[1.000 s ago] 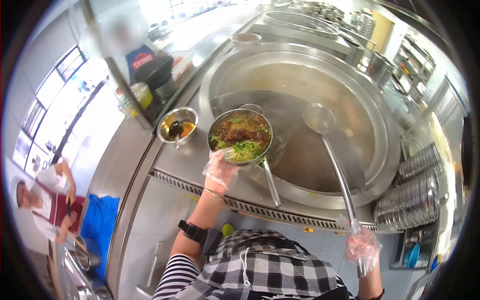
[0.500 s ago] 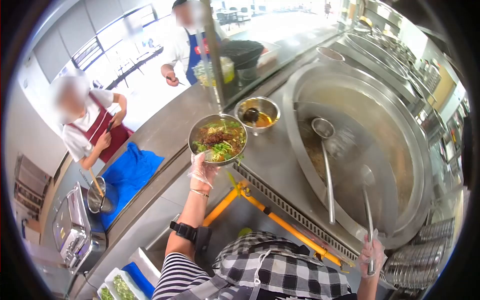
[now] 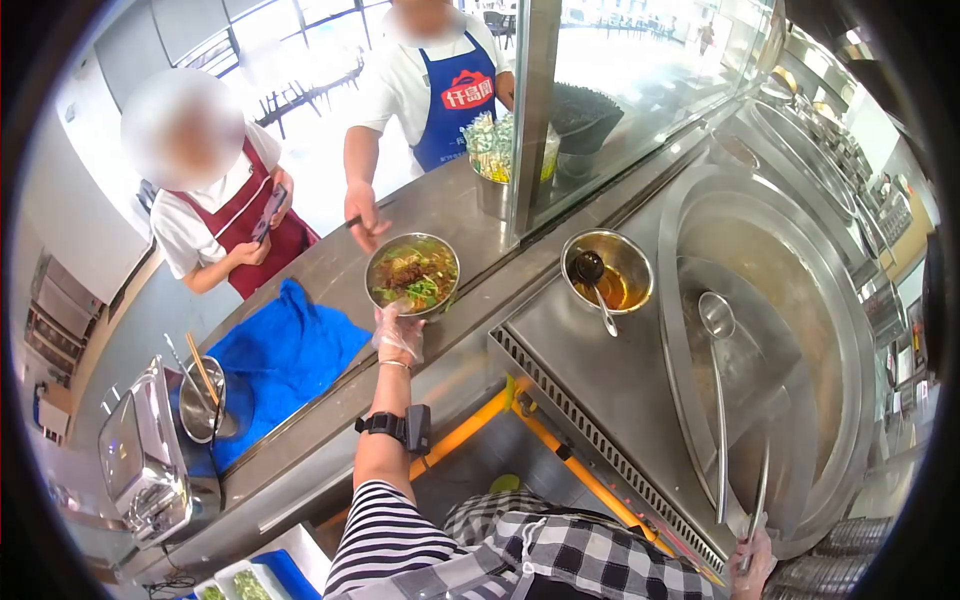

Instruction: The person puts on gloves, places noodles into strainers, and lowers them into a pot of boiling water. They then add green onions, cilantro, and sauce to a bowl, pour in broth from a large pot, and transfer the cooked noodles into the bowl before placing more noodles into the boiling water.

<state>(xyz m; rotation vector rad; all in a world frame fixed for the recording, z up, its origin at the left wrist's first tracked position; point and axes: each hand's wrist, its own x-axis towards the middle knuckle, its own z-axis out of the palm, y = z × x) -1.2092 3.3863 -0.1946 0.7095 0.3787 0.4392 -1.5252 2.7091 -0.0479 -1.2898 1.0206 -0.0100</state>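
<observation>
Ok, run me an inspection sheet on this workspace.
Surface: steel counter, blue cloth bunched on it.
Job's things: bowl of food with greens, level enough that no spill shows; big pot with liquid.
Clutter: pail with chopsticks; sauce bowl and spoon beside pot.
Hands: left holds bowl; right grips ladle; both gloved.
Cables: dark cable by the covered tray.
Surroundings: two people, one in red apron, one in blue apron.
</observation>
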